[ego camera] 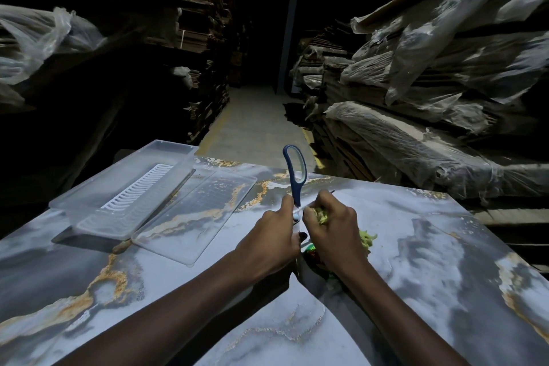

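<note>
Scissors (296,193) stand gripped in left hand (267,235), beside green leaves (320,215) clutched in right hand (332,232).

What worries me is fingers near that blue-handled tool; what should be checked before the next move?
1. Left hand grips blue-handled tool: ok.
2. Right hand holds green leafy piece: ok.
3. Fingers clear of the tool's working end: cannot tell, hidden between the hands.
4. Clear container stands open on the table, left of the hands: ok.
</note>
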Demonstrator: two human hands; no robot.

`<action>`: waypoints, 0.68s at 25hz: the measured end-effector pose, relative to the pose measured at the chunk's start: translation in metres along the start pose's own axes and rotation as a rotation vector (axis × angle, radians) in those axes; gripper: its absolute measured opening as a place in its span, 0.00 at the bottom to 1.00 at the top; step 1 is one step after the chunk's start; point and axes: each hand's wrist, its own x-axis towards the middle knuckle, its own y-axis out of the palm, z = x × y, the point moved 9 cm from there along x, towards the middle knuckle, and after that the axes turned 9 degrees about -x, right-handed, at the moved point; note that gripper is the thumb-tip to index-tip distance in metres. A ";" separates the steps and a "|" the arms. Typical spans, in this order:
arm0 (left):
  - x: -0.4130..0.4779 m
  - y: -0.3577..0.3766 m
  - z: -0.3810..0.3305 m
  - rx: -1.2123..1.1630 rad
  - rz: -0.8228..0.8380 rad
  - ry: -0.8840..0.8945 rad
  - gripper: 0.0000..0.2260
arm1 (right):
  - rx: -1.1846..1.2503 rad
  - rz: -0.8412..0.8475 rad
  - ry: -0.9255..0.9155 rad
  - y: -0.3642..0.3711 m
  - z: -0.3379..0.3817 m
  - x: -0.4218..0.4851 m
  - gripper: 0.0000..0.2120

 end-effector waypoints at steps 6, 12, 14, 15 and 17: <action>0.000 0.000 0.001 0.003 -0.005 -0.016 0.19 | -0.004 0.050 -0.019 0.007 0.005 -0.001 0.11; -0.001 -0.001 -0.001 0.013 -0.008 -0.006 0.20 | 0.026 0.072 -0.084 0.005 0.012 0.002 0.10; -0.001 -0.001 -0.003 0.000 -0.006 0.005 0.19 | 0.066 0.000 -0.032 0.000 0.009 0.001 0.10; -0.002 -0.002 -0.004 -0.008 -0.007 0.013 0.19 | 0.113 -0.045 0.015 -0.004 0.007 0.000 0.10; -0.003 -0.003 -0.004 -0.011 -0.011 0.023 0.20 | 0.180 -0.086 0.071 -0.007 0.002 0.003 0.10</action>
